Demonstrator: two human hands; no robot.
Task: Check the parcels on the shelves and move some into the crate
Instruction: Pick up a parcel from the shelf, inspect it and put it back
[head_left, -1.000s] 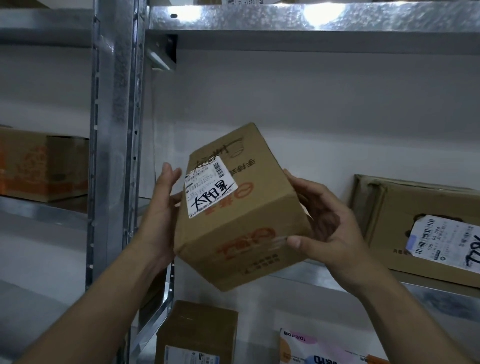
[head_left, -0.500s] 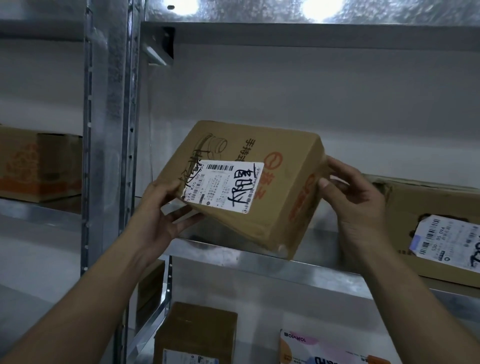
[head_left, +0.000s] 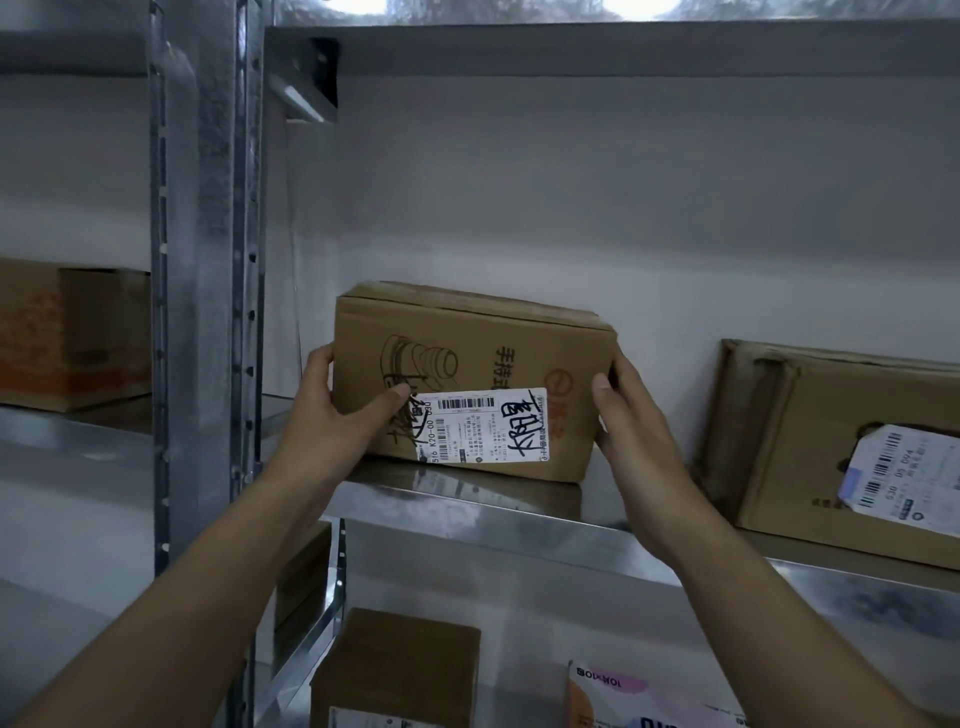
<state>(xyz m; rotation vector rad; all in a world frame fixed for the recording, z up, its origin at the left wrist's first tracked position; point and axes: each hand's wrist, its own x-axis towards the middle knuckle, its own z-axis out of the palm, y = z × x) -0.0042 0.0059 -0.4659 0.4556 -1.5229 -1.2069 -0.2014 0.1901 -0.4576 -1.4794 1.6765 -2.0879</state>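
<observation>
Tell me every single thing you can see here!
Middle parcel: one, brown with a white label, on the middle shelf.
Right parcel: one, brown with a white label, same shelf, right.
Left parcel: one, brown and orange, neighbouring bay, far left.
Small parcel: one, brown, lower shelf.
Packet: one, pink and white, lower shelf, right.
Shelving: one, silver metal, all around.
Left hand: one, gripping the middle parcel's left side.
Right hand: one, gripping its right side.

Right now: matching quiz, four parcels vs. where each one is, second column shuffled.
1. camera-print box
2. torn box
3. orange-print box
4. pink packet

A. below the shelf
B. left bay, past the post
C. between left hand and right hand
D. on the shelf, far right

Pairs: 1-C, 2-D, 3-B, 4-A
</observation>
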